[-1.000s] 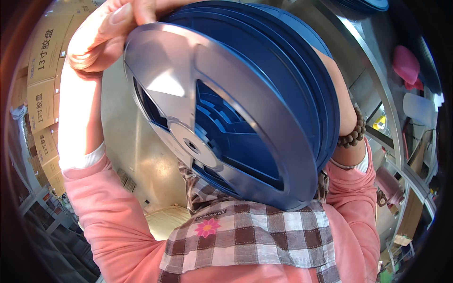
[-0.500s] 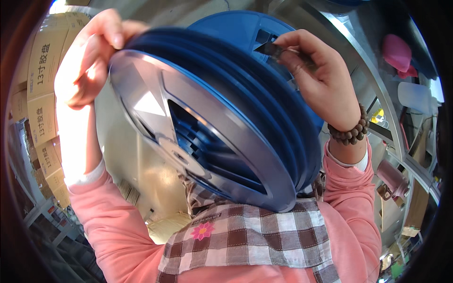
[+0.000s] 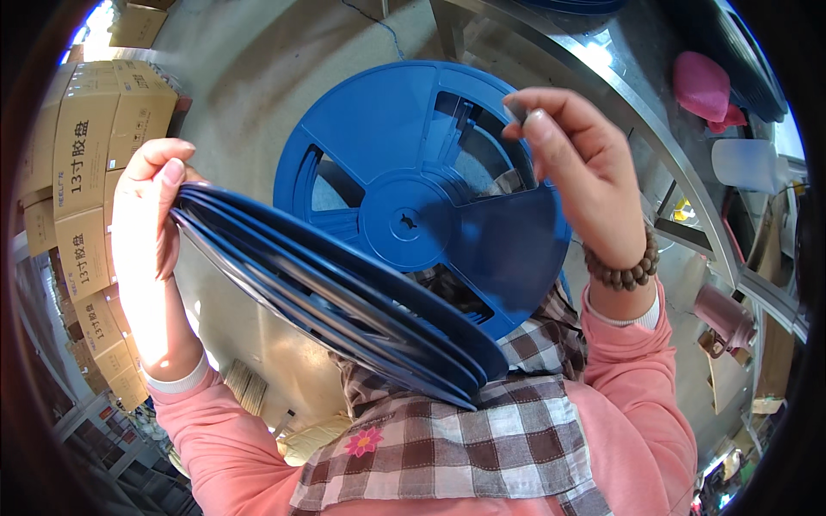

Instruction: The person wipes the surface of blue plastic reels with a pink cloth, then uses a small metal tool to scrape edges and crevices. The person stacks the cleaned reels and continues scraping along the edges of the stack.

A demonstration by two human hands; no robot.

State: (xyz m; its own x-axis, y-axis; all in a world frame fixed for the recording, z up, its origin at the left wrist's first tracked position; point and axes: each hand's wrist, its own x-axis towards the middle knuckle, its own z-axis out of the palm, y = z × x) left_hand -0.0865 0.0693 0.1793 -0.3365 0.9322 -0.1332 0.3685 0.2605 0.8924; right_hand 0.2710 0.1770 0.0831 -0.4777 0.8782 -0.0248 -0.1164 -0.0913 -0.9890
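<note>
Here, a flat blue reel [image 3: 422, 198] sits just toward twelve o'clock of centre, its support hidden. In front, a tilted stack of dark reels [image 3: 340, 288] slants from nine o'clock down to five, its low end by the checked apron [image 3: 447, 443]. The left hand [image 3: 142, 202], at nine, grips the stack's rim; the right hand [image 3: 589, 168], at two, pinches a small dark piece [image 3: 516, 110], too blurred to name. A one-handed edge grip might let the stack slip and knock the blue reel; a loose pinch might drop the piece through its gaps. Outermost at nine, cardboard cartons [image 3: 82, 181]
</note>
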